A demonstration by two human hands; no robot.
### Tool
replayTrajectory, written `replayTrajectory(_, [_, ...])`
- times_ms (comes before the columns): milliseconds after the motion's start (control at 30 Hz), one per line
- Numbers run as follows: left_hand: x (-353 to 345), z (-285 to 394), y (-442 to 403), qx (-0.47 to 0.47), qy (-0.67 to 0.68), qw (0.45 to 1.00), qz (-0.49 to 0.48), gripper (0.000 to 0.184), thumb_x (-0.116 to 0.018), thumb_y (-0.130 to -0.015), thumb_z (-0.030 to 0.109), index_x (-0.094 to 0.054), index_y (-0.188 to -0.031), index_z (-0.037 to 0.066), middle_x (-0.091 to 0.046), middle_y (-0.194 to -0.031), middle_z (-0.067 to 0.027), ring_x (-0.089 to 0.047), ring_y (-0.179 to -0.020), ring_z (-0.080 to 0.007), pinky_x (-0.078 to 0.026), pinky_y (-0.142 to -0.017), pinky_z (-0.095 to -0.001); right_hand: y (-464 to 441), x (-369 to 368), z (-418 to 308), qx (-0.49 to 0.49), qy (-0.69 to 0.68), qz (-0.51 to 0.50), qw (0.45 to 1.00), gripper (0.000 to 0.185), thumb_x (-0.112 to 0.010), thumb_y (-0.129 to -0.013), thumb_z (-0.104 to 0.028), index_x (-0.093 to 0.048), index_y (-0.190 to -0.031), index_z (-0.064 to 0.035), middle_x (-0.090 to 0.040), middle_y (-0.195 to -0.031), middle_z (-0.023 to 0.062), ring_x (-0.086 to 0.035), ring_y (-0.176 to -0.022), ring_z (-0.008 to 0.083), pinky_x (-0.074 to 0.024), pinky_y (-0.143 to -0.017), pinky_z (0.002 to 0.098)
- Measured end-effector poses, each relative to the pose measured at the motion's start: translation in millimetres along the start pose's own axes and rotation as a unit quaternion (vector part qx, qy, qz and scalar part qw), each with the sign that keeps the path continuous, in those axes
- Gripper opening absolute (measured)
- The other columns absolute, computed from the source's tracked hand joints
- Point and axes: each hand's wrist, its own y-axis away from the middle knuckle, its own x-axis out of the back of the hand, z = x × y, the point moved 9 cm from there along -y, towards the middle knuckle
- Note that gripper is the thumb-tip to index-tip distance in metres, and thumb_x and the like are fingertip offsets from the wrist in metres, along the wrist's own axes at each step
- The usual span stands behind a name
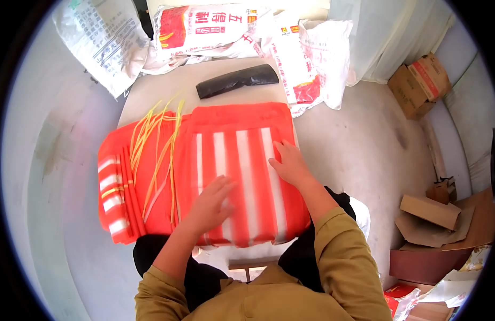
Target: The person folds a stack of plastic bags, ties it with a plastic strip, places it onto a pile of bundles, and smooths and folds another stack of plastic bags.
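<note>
A stack of red mesh cloth, perhaps net bags, with white stripes (249,182) lies in front of me. My left hand (212,202) is over its lower left part, fingers stretched out and slightly blurred; whether it touches the cloth I cannot tell. On the upper right edge of the stack rests my right hand (290,163), thumb and fingers apart. Left of the stack, thin yellow ties (159,142) spread over more red cloth (119,140). A rolled red-and-white bundle (112,200) with a yellow tie round it lies at the far left.
A black plastic roll (236,80) lies on the pale tabletop (164,80) behind the cloth. Printed white sacks (210,29) are at the back. Cardboard boxes stand by the right wall, one farther back (418,85) and an opened one (432,214) nearer.
</note>
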Motion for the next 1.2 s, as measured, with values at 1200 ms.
replayTrajectory(1200, [-54,-80,-35,0.273,0.633,0.719,0.088,0.024,-0.063,-0.105,0.01,-0.062,-0.129,0.005,-0.072,-0.118,-0.0034,-0.067,-0.104,-0.0086,-0.054,-0.088,-0.0235,22,-17,-110,0.201,-0.139,0.022,0.969,0.028,-0.079,-0.085,-0.013,-0.064,-0.108,-0.0039,-0.063,-0.116,0.0126,-0.061,-0.109,0.0351,-0.0525,-0.091,0.044])
